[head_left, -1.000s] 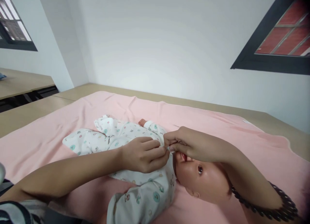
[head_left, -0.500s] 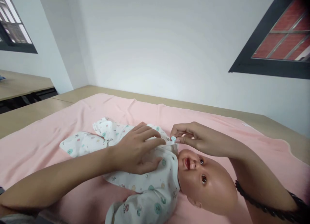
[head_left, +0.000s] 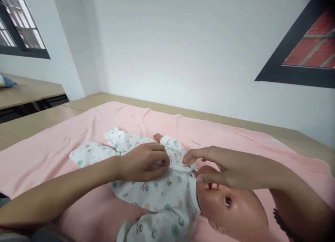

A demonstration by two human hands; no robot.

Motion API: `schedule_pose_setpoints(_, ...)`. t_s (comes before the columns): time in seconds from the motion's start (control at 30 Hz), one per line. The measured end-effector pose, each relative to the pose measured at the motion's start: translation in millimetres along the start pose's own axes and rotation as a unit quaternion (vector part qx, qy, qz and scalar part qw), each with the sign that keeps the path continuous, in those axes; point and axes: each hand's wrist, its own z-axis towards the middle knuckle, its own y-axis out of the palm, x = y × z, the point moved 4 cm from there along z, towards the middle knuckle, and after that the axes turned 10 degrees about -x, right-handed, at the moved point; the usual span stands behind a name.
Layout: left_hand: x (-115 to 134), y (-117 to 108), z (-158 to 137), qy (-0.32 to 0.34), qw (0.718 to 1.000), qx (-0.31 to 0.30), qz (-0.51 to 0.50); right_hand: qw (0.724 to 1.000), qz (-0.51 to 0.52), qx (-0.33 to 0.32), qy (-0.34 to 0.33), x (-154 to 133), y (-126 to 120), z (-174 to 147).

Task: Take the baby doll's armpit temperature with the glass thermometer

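1. Pink blanket covers the wooden table; a doll in a printed white romper lies on it, feet to the left, head at lower right.
2. Left hand rests on the doll's chest, fingers curled and pinched on the romper's placket near the collar.
3. Right hand reaches across the doll's chin, thumb and forefinger together on the collar edge, just beside the left fingertips.
4. Judging by this, the step in hand is fastening the top closure at the neck. The next move calls for lining up both fabric edges and pressing them together, with the cloth kept taut.
5. Whether a snap sits between the fingers cannot be told; the fingers hide it.
6. Right forearm crosses over the doll's face, blocking part of the collar from view.
7. Dark windows flank a plain white wall; another table stands far left.
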Motion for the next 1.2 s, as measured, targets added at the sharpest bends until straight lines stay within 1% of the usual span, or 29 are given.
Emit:
schedule_pose_setpoints(0.07, 2, -2, 1, 0.025, 0.999, -0.008, 0.019, 1.0, -0.014, 0.009, -0.009, -8, 1, 4)
schedule_pose_setpoints(0.17, 6, -6, 2, 0.057, 0.996, 0.019, 0.06, 0.997, -0.051, 0.019, -0.058, -23, 5, 17)
schedule_pose_setpoints(0.23, 8, -8, 2, 0.067, 0.994, 0.039, 0.083, 0.995, -0.048, 0.015, -0.083, -28, 10, 27)
schedule_pose_setpoints(0.3, 9, -9, 0, 0.072, 0.991, 0.042, 0.107, 0.994, -0.037, 0.028, -0.096, -29, 15, 34)
schedule_pose_setpoints(0.47, 9, -7, -6, 0.058, 0.984, 0.022, 0.169, 0.993, -0.046, 0.068, -0.081, -32, 21, 42)
schedule_pose_setpoints(0.57, 7, -3, -7, 0.025, 0.986, -0.002, 0.167, 0.993, -0.06, 0.081, -0.064, -36, 22, 43)
schedule_pose_setpoints(0.67, 7, -1, -7, -0.009, 0.989, -0.013, 0.148, 0.991, -0.072, 0.103, -0.05, -38, 23, 43)
schedule_pose_setpoints(0.73, 8, 0, -7, -0.016, 0.99, -0.009, 0.137, 0.989, -0.08, 0.114, -0.042, -36, 24, 42)
schedule_pose_setpoints(0.8, 10, 0, -6, -0.006, 0.989, 0.001, 0.151, 0.988, -0.08, 0.123, -0.044, -33, 25, 42)
schedule_pose_setpoints(0.9, 15, -1, -4, 0.02, 0.975, 0.023, 0.221, 0.986, -0.067, 0.135, -0.067, -29, 28, 44)
schedule_pose_setpoints(1.03, 20, -1, -3, 0.051, 0.945, 0.068, 0.315, 0.983, -0.031, 0.155, -0.092, -27, 30, 46)
schedule_pose_setpoints(1.13, 26, 1, -5, 0.088, 0.915, 0.105, 0.38, 0.983, 0.001, 0.158, -0.092, -27, 30, 46)
schedule_pose_setpoints(1.2, 32, 1, -6, 0.122, 0.893, 0.117, 0.417, 0.985, 0.033, 0.138, -0.098, -27, 27, 45)
